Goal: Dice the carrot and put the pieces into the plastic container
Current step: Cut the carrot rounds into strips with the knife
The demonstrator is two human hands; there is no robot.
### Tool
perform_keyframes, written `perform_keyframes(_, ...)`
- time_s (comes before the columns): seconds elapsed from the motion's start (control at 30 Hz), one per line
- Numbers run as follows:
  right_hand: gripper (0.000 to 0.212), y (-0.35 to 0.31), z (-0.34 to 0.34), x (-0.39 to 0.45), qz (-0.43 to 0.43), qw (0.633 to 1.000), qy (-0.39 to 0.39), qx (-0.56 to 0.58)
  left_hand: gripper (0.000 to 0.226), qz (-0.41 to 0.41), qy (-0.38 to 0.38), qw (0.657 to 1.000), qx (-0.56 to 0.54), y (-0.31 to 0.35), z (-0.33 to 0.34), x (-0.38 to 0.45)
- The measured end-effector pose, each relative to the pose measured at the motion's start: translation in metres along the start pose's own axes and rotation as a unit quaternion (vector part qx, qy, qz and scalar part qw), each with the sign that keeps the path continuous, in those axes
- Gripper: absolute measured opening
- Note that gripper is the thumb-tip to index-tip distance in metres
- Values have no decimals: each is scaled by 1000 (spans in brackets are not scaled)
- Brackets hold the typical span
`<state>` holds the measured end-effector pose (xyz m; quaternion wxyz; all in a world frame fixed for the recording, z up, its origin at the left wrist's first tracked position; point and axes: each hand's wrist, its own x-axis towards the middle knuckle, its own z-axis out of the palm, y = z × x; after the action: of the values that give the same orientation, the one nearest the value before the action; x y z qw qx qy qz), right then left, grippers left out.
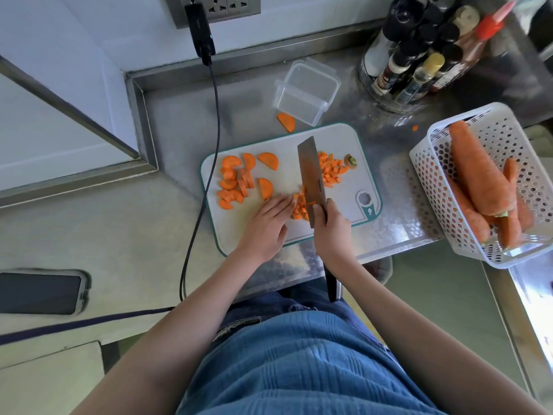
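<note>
Gripping cleaver point(311, 178) by its handle: R hand point(329, 229), blade on cutting board point(344, 145) w/ diced carrot point(300, 208) at blade's 9 o'clock. L hand point(267, 223), fingers straight, steadies those bits. Half-moon slices point(236, 181) at board's 9 o'clock; plastic container point(306, 91) at 12, off board.

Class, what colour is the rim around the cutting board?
Teal-green, edging the white cutting board; the head view shows it.
</note>
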<state>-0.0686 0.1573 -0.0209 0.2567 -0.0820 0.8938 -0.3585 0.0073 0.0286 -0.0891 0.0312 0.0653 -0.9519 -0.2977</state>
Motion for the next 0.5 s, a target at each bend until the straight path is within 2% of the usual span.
perform_keyframes(0.1,26,0,-3,1,-22,999,-15,-36,43,-11,27,1000,-6,3,-3,1)
perform_keyframes(0.2,26,1,-5,-1,-26,999,-5,-25,30,-27,86,995,-37,11,-8,11)
perform_keyframes(0.27,27,3,-6,-2,-21,1000,-1,-13,18,-65,123,988,-64,18,-11,15)
perform_keyframes(0.4,25,1,-2,-5,-22,998,-49,-13,17,-166,209,959,-93,21,-15,6)
perform_keyframes(0.5,22,4,5,-10,-19,995,-95,-29,8,-180,197,961,-78,12,-17,-5)
